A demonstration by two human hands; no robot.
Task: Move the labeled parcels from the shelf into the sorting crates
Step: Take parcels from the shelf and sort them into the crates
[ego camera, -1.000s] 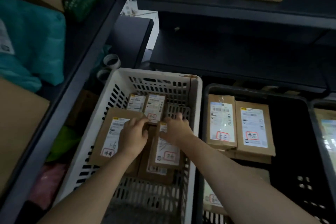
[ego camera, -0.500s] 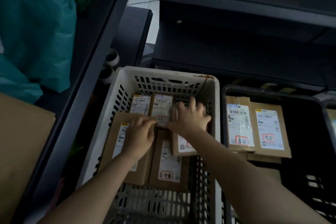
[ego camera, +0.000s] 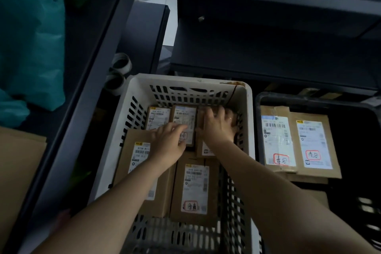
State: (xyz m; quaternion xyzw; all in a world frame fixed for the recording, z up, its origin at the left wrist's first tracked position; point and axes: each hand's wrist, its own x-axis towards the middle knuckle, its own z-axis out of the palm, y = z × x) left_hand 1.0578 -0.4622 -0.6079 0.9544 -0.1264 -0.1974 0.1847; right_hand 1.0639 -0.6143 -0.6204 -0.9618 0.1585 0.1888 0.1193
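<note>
Quick look at the packing here. Both hands are down inside the white crate [ego camera: 185,80], tidying the back row.

The right hand [ego camera: 216,128] has its fingers spread and laid flat on a brown parcel [ego camera: 204,148] in the crate's back right corner. It looks like pressing, not gripping. That hand is a bit blurry though, so I can't see how the far end of the parcel sits.

The left hand [ego camera: 169,144] rests bent fingers on the near end of the middle small parcel [ego camera: 185,117] in the crate's back row. I honestly can't tell if it's pinching it or just steadying it.

Another small parcel [ego camera: 157,117] sits at the crate's back left. A big flat box [ego camera: 136,150] lies along its left wall, and a labeled box [ego camera: 195,189] is at the front middle. The black crate [ego camera: 268,97], just right of the white one, already has two labeled parcels.

What I'd worry about: that corner is tight. A hard push could jam the parcel tilted against the crate's slotted wall, or crease it. It could also shove the middle small parcel sideways, which would bury its marked label.
</note>
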